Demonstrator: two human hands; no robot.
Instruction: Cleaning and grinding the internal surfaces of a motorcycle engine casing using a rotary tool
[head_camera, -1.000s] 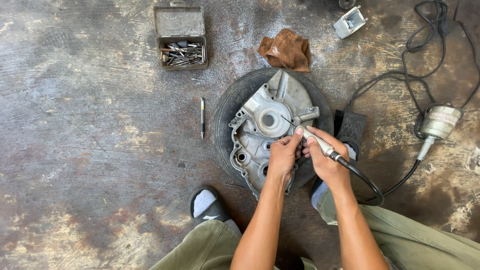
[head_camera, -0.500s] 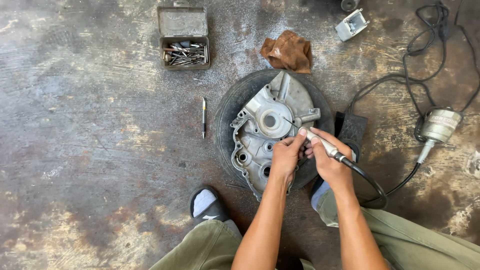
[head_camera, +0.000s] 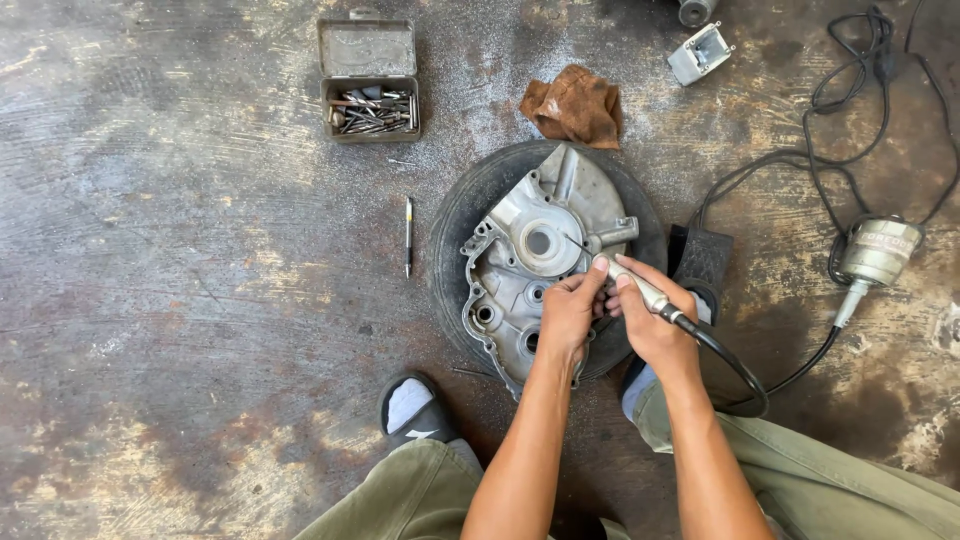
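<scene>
My right hand (head_camera: 655, 325) grips the rotary grinder handpiece (head_camera: 640, 290), my left hand (head_camera: 568, 315) steadies its tip on the aluminium engine cover (head_camera: 520, 280) lying on the tyre (head_camera: 460, 230), rag (head_camera: 575, 105) at twelve o'clock

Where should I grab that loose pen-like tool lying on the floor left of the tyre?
Take the pen-like tool across its slim middle, pinching from above with fingers either side. It lies flat, pointing toward and away from the person, clear of the tyre, so both long sides look free.
</scene>
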